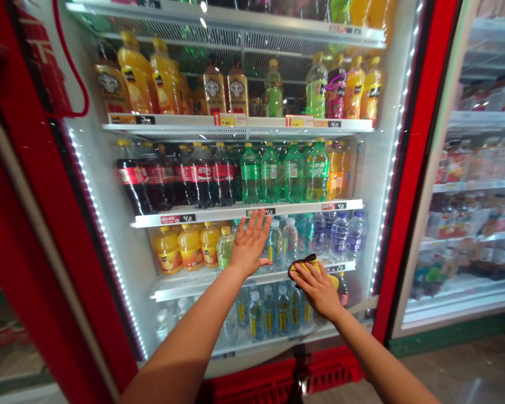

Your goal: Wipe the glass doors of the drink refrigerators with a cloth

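Note:
My left hand lies flat with fingers spread against the glass door of a red drinks fridge, level with the third shelf. My right hand presses a yellow and black cloth onto the same glass, lower and to the right. Behind the glass stand cola bottles, green soda bottles, orange juice bottles and clear water bottles. My fingers cover most of the cloth.
The fridge has a red frame and a red grille at the bottom. A second glass-door fridge stands to the right. A red door or panel fills the left side. Wooden floor shows at lower right.

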Available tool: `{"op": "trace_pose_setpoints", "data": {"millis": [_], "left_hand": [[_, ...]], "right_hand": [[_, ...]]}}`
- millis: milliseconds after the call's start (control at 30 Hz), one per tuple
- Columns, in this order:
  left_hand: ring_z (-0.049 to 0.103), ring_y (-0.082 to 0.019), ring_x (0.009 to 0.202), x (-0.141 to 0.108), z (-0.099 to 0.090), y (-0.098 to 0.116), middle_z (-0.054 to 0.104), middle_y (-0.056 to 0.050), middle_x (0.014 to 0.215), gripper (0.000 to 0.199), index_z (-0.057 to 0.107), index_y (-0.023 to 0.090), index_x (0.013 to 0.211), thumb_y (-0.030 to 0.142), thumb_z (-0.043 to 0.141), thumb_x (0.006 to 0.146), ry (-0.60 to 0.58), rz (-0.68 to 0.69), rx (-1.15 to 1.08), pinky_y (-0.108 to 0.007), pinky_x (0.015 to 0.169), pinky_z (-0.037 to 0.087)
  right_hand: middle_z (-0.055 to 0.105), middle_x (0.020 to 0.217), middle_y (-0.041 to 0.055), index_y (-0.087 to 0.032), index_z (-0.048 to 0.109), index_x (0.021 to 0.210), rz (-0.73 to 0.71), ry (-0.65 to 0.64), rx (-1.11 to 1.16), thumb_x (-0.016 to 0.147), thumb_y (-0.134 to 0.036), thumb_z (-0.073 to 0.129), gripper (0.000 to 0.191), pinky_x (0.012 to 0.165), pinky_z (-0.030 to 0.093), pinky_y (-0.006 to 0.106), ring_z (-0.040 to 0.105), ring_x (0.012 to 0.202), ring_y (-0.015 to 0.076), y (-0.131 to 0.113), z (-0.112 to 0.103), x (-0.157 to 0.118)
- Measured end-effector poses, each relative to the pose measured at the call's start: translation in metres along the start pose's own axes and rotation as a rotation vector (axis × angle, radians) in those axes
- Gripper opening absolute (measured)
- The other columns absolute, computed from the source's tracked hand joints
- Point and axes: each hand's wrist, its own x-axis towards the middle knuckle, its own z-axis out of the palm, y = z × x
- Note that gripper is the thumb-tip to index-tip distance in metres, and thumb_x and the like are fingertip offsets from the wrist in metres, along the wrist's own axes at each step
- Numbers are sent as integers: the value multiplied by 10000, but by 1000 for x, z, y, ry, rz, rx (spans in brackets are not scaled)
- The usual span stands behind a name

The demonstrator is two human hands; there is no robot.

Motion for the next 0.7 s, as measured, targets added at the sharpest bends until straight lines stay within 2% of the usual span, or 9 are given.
{"op": "trace_pose_setpoints", "data": {"millis": [100,167,233,300,367,467,533,600,700], "left_hand": [[-139,-311,1541,-1,0,0,10,-188,1673,1450,-48,124,1605,649,853,597,-17,0,5,-527,1252,-85],[-128,-314,1544,-1,0,0,11,-189,1675,1441,-40,126,1606,664,842,602,-23,-2,14,-531,1252,-76],[-122,-317,1545,-1,0,0,13,-188,1677,1432,-33,130,1607,676,832,605,-23,-8,28,-534,1253,-68],[-114,-325,1546,-2,-1,2,15,-190,1677,1417,-18,130,1610,687,821,613,-25,-14,41,-535,1251,-70],[-100,-336,1546,-3,-2,3,11,-196,1676,1401,-3,126,1611,697,809,622,-31,-18,52,-535,1249,-75],[-90,-341,1548,-4,-2,3,10,-199,1676,1407,-8,122,1611,699,808,620,-32,-25,70,-538,1252,-52],[-105,-336,1547,-6,-1,3,18,-199,1676,1420,-15,118,1609,700,812,612,-23,-24,80,-543,1256,-26],[-127,-329,1543,-7,1,3,26,-199,1675,1420,-11,112,1609,709,805,612,-7,-17,87,-544,1258,-16],[-137,-327,1540,-4,3,3,14,-206,1670,1411,-4,99,1608,724,788,621,23,-4,95,-547,1259,-11]], "right_hand": [[329,1638,35,-349,239,1596,159,109,-23,910,-100,470,765,1208,240,640,240,1525,314,27,-5,-9],[153,1689,76,-307,133,1620,313,237,-18,919,-142,488,803,1160,264,709,113,1546,378,35,-6,10],[79,1695,94,-286,90,1625,364,303,4,926,-167,499,819,1141,249,747,64,1545,401,26,-4,35],[172,1680,98,-281,121,1623,268,295,33,931,-158,497,798,1168,209,733,97,1547,378,8,-1,51],[351,1622,79,-296,200,1611,67,259,64,936,-125,488,753,1213,191,664,196,1538,322,-6,0,50],[540,1498,40,-331,315,1573,-148,237,97,941,-93,480,695,1244,223,555,370,1476,244,1,-2,32],[567,1470,40,-334,339,1563,-115,273,80,942,-104,496,681,1244,215,561,405,1456,249,14,-3,28],[538,1492,52,-327,322,1572,-9,329,52,939,-119,513,693,1235,188,607,362,1478,284,19,-3,36],[426,1568,79,-297,248,1601,128,364,40,937,-147,515,731,1218,182,645,241,1522,324,-7,0,57]]}}
